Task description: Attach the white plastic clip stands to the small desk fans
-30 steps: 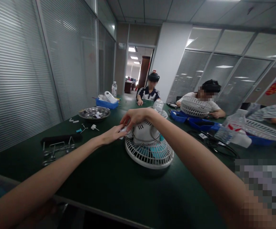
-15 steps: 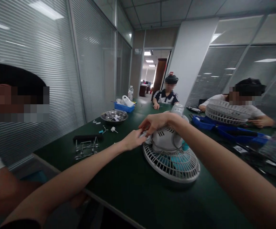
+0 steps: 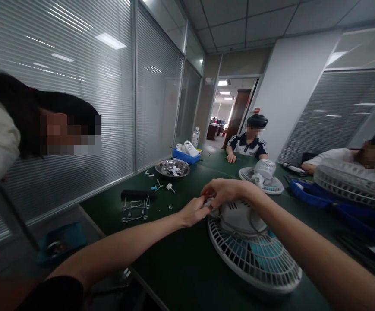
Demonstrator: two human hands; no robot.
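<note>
A white electric fan (image 3: pixel 255 263) lies face down on the green table, its grille and light-blue blades under the motor housing (image 3: pixel 235 218). At the housing's left side, my left hand (image 3: pixel 191 212) is closed, thumb and fingers pinching a small whitish part (image 3: pixel 208 203). My right hand (image 3: pixel 222 192) arches over from above, its bent fingers closed on the same part and touching the left fingertips. The fingers cover most of this part, so whether it is fixed to the fan cannot be told.
Left on the table are a wire rack (image 3: pixel 135 209), a metal bowl (image 3: pixel 172 169) of small parts, and a blue bin (image 3: pixel 187 155). A second fan (image 3: pixel 261 177) lies beyond. Blue trays (image 3: pixel 308 194) stand right. People sit across and right; another person leans in at left.
My view has swung left, so the table and fan appear farther right and lower. Both hands keep their grip at the housing. The person at left has bent farther forward.
</note>
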